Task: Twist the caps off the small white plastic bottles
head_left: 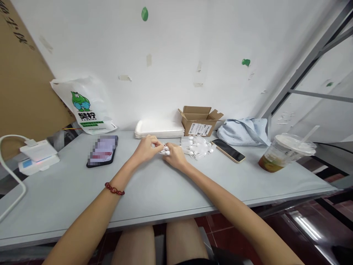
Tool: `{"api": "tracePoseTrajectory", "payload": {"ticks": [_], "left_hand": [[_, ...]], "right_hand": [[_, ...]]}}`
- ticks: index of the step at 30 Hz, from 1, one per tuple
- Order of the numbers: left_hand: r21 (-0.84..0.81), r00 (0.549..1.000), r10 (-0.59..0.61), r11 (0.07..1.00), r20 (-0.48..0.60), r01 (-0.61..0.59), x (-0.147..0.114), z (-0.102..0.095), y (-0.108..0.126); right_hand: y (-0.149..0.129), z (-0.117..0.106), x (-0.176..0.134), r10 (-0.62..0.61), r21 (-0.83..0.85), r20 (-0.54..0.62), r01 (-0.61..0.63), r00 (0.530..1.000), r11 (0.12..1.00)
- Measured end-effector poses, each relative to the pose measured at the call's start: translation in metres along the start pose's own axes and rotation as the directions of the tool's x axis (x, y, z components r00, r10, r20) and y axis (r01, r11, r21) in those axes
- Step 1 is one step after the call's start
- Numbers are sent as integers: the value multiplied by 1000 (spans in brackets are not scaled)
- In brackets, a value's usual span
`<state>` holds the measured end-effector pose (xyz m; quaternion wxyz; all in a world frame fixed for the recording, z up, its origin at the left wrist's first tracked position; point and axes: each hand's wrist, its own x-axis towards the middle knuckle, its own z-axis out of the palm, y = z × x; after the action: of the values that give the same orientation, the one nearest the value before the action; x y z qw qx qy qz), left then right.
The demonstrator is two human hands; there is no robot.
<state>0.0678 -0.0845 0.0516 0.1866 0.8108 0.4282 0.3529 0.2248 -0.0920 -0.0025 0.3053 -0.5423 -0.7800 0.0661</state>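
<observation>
My left hand (pixel 148 148) is closed in a pinch, its thumb and fingertips meeting at a small bundle of white rounded pieces (pixel 165 151). From the other side my right hand (pixel 175 156) wraps its fingers round the same bundle, just above the table. The exact kind of these pieces is too small to make out, and the fingers partly hide them. Right beside my right hand lies a loose pile of clear plastic and white pieces (pixel 197 146). Behind my hands is a stack of white flat envelopes or sheets (pixel 160 129).
An open cardboard box (pixel 200 121) stands by the wall. Right of it are a light-blue cloth bag (pixel 242 131), a phone (pixel 228 151) and a tilted drink cup (pixel 286 152). Leftward are another phone (pixel 102 151), a white plastic bag (pixel 85 106) and a cabled white charger (pixel 38 156).
</observation>
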Motion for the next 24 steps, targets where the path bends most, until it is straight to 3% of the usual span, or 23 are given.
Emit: {"api": "tracePoseTrajectory", "payload": {"ticks": [7, 12, 18, 24], "left_hand": [[-40, 1000, 1, 999, -15, -2, 0, -5, -1], [-88, 992, -59, 995, -109, 49, -2, -19, -3], [-154, 999, -23, 988, 27, 27, -8, -16, 4], [-37, 994, 96, 995, 49, -94, -9, 0, 11]], "right_hand": [[2, 2, 0, 4, 16, -9, -4, 1000, 1000], [2, -2, -1, 53, 100, -9, -52, 999, 994], [2, -4, -1, 109, 88, -8, -108, 994, 990], [3, 0, -1, 56, 22, -1, -56, 998, 998]]}}
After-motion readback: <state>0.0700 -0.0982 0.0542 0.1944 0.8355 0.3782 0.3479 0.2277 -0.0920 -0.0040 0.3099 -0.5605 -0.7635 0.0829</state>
